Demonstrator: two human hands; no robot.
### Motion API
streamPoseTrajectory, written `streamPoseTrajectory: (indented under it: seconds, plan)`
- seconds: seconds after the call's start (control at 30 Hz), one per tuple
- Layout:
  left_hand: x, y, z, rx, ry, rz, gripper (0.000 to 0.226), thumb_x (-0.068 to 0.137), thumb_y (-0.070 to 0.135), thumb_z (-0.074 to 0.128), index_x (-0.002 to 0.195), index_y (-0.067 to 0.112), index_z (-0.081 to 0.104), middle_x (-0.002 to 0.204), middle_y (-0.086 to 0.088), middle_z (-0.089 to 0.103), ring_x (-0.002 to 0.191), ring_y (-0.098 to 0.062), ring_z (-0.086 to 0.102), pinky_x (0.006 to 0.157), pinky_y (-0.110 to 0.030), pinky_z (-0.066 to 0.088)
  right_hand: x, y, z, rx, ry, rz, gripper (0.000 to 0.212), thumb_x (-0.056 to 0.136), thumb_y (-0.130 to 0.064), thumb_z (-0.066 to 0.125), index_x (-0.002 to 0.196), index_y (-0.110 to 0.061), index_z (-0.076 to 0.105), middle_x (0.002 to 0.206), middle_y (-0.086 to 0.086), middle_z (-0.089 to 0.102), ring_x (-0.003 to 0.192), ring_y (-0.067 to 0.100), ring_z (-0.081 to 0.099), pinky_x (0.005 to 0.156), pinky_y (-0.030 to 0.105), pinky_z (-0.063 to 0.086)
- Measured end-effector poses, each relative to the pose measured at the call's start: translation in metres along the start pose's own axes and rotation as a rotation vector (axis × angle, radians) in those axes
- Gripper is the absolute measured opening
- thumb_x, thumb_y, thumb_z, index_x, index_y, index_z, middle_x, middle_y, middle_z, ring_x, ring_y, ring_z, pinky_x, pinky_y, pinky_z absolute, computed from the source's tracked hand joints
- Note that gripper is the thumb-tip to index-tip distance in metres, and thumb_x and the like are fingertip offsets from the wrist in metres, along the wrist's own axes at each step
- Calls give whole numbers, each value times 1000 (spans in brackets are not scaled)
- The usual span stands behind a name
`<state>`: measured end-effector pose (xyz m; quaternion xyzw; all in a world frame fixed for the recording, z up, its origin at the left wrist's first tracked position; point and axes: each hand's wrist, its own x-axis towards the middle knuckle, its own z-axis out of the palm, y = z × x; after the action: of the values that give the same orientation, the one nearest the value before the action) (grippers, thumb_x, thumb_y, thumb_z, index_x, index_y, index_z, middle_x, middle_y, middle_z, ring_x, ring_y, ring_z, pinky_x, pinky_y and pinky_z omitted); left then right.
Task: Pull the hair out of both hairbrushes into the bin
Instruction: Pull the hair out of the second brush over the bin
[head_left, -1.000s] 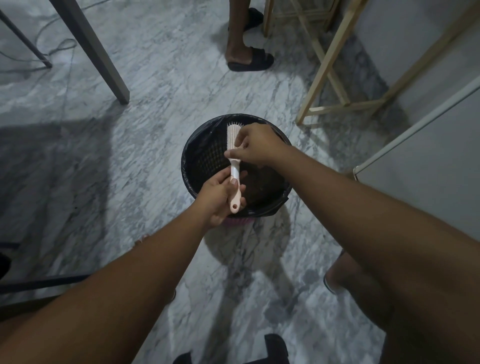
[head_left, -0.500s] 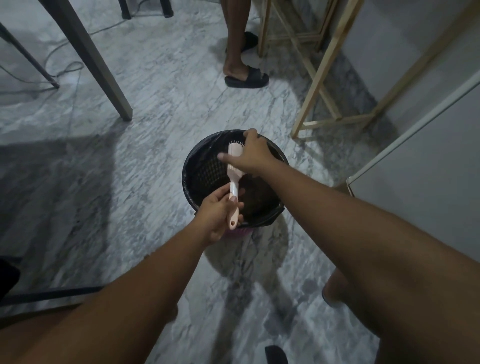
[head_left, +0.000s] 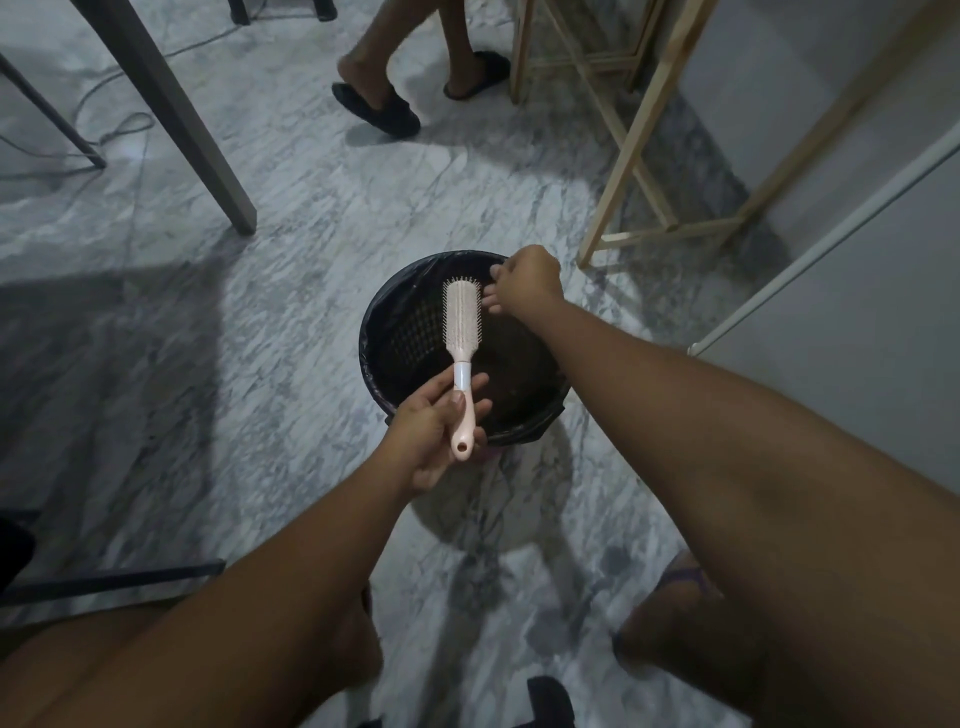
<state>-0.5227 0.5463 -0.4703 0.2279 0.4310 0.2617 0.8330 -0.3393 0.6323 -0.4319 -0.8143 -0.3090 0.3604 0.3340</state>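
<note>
Fingers (head_left: 479, 383) of left hand (head_left: 431, 441) grip hairbrush (head_left: 462, 322); right hand (head_left: 527, 280) bunched over bin (head_left: 376, 338).

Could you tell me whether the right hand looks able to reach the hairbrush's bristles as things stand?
Probably yes: the right hand hovers just beside the head of the hairbrush, above the bin, with nothing between them, and the left hand holds the handle so the bristles face up.

head cam | steeply down, forward | close | bin (head_left: 374, 332) centred on floor (head_left: 311, 234)
</note>
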Motion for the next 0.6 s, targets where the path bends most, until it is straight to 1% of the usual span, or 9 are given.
streamPoseTrajectory:
  seconds: [0.03, 0.1, 0.2, 0.23, 0.3, 0.37, 0.4, 0.47, 0.6]
  plan:
    - [1, 2, 0, -9, 9, 3, 42, 103, 1, 42, 142, 15, 49, 128, -4, 67, 98, -21, 66, 59, -33, 54, -5, 4, -2, 75, -8, 34, 22, 99, -6, 52, 107, 11, 64, 98, 22, 70, 70, 27, 70, 42, 23, 56]
    - [3, 4, -1, -7, 25, 8, 42, 103, 1, 41, 142, 15, 49, 127, -3, 67, 101, -22, 66, 60, -33, 54, -16, 16, -3, 152, -23, 30, 20, 96, -5, 59, 106, 10, 65, 89, 21, 71, 59, 18, 71, 47, 23, 57]
    - [5, 8, -1, 12, 37, 13, 42, 103, 2, 41, 142, 16, 49, 125, -2, 68, 101, -21, 67, 61, -34, 55, -24, 30, -4, 116, 101, -98, 17, 85, -18, 75, 88, -1, 72, 73, 9, 74, 47, 9, 67, 49, 24, 58]
    - [6, 9, -1, 16, 43, 10, 42, 103, 2, 42, 142, 16, 49, 124, -2, 68, 102, -21, 67, 61, -34, 55, -24, 31, -3, 133, 134, -123, 16, 85, -19, 74, 85, -3, 73, 74, 6, 75, 52, 11, 69, 52, 24, 58]
    - [8, 10, -2, 22, 51, 5, 43, 103, 2, 43, 142, 16, 49, 124, -1, 69, 102, -22, 67, 61, -34, 55, -25, 31, 0, 32, 49, -131, 13, 88, -9, 67, 97, -2, 74, 94, 10, 76, 76, 18, 72, 67, 25, 58]
    - [10, 10, -2, 35, 61, 4, 43, 103, 2, 43, 143, 15, 49, 124, -2, 69, 102, -22, 67, 61, -34, 55, -27, 33, 6, -232, -87, -96, 30, 87, -1, 62, 116, 0, 68, 118, 15, 69, 110, 27, 65, 92, 30, 51]
    - [10, 11, -2, 43, 65, 4, 43, 103, 2, 43, 142, 15, 49, 124, -2, 69, 102, -22, 67, 61, -34, 56, -27, 34, 8, -277, -100, -79, 36, 87, -1, 60, 123, 0, 65, 126, 15, 65, 119, 29, 60, 99, 32, 47]
    - [12, 11, -2, 55, 70, 0, 42, 102, 2, 43, 142, 16, 49, 123, -2, 70, 103, -22, 68, 62, -35, 56, -26, 34, 8, -244, -103, -74, 41, 89, -5, 56, 130, -2, 61, 134, 14, 61, 125, 30, 56, 105, 32, 44]
    - [17, 9, -3, 59, 78, -21, 40, 103, 2, 42, 141, 12, 49, 126, -3, 68, 101, -20, 72, 67, -35, 57, -26, 36, 14, -180, -69, -127, 36, 100, -21, 48, 124, 2, 61, 127, 19, 64, 123, 32, 56, 103, 33, 41]
